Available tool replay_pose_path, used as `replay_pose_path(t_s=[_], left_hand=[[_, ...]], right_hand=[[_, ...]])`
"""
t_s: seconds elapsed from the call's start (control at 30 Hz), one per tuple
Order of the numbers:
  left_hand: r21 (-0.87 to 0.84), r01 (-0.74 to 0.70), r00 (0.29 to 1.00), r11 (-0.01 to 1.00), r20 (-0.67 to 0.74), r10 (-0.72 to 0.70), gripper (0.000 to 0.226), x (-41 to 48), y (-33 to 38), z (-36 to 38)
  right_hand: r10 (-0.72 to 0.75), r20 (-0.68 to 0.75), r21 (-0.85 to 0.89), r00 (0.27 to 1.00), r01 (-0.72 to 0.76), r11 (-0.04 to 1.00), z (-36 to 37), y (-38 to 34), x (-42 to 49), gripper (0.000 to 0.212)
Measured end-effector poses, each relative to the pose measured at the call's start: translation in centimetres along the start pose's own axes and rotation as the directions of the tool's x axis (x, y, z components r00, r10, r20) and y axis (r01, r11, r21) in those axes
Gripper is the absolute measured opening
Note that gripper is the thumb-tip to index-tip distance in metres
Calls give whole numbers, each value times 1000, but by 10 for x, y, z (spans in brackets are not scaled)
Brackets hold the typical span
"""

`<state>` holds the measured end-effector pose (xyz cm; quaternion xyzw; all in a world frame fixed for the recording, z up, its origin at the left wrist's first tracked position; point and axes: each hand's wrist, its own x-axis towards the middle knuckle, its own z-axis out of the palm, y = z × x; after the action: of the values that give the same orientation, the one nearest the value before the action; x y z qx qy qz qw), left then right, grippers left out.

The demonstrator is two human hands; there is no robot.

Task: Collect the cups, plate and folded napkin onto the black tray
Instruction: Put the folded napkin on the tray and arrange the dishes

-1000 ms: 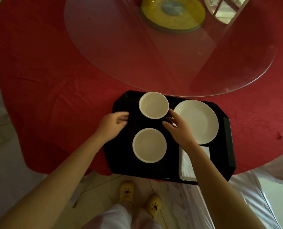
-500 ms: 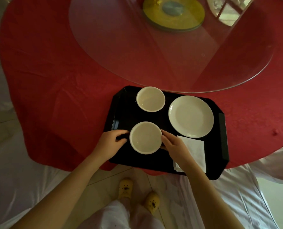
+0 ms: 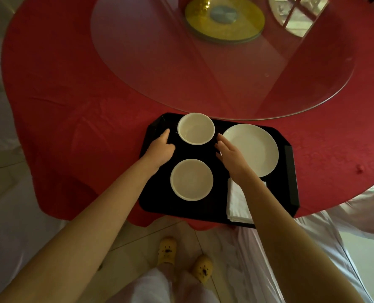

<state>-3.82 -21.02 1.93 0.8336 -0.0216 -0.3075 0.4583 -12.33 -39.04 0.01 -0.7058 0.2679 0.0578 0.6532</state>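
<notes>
The black tray (image 3: 288,178) lies at the near edge of the red table. On it stand a far white cup (image 3: 195,128), a near white cup (image 3: 191,179), a white plate (image 3: 254,147) at the right and a folded white napkin (image 3: 236,202) partly under my right forearm. My left hand (image 3: 161,149) hovers just left of the far cup, fingers loosely curled and holding nothing. My right hand (image 3: 230,154) is spread flat between the far cup and the plate, empty.
A large round glass turntable (image 3: 203,73) covers the table's middle, its edge just behind the tray, with a yellow disc (image 3: 225,20) at its hub. White-covered chairs (image 3: 312,248) stand to the right and left. My feet in yellow shoes (image 3: 166,251) are on the tiled floor below.
Both hands have left the sides of the near cup and moved forward to either side of the far cup. The cups, plate and napkin stay where they were on the tray.
</notes>
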Motion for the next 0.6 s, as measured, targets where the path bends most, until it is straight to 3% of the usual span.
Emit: replay_pose_path(t_s=[0.37, 0.47, 0.53, 0.6], left_hand=[[44, -22, 1000, 999, -18, 23, 58, 18, 7, 4], [109, -45, 999, 993, -26, 48, 50, -6, 2, 1], [229, -160, 981, 960, -67, 180, 45, -35, -2, 3], [218, -294, 949, 931, -50, 312, 42, -57, 4, 13]], right_hand=[[2, 5, 69, 1000, -3, 998, 17, 5, 3, 44], [-29, -143, 47, 989, 36, 998, 12, 8, -10, 41], [-90, -298, 13, 950, 99, 995, -3, 15, -26, 37], [-144, -432, -169, 890, 77, 983, -30, 24, -38, 37]])
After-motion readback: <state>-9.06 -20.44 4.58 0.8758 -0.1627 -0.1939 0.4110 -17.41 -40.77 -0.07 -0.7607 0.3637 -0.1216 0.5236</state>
